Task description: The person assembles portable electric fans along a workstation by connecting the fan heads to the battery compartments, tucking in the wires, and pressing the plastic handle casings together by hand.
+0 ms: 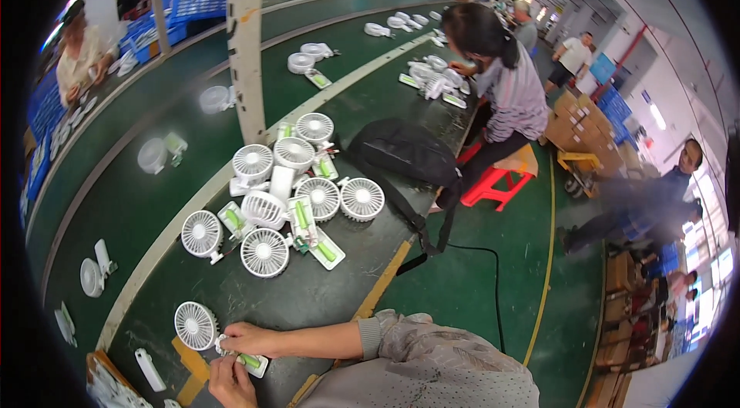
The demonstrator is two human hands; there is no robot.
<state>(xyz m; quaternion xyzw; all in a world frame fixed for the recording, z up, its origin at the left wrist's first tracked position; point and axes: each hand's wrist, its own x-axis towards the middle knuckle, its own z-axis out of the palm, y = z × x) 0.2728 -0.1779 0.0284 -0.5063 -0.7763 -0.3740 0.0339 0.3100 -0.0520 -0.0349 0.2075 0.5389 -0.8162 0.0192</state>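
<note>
Bench, near edge: left hand [231,383] at the opened white handle [257,365]; its fingers bent and close together, whether they pinch the handle I cannot tell

Right hand [253,339], arm in from the right with a grey cuff [371,337], lies over the far end of the same handle; fingers drawn together, fingertips close to the left hand's, grip partly hidden, cannot tell what they pinch

Handle lies on the dark bench [301,304], a green strip showing in it; round white fan head [196,325] just beside its far end, grille up, any join covered by the fingers

Left of the hands: loose white strip-shaped part [150,370], yellow tape [192,372] on the bench

Farther along: heap of white fans [264,252], several handles open with green inside; black bag [405,152] to its right

Left of the bench: green conveyor belt [116,200] carrying spaced-out fan units [91,277], pale metal post [247,45] between

Beyond the bag: co-worker [515,96] on a red stool [493,190], near a second heap of white parts [435,80]; stacked cartons [580,124] farther back
</note>
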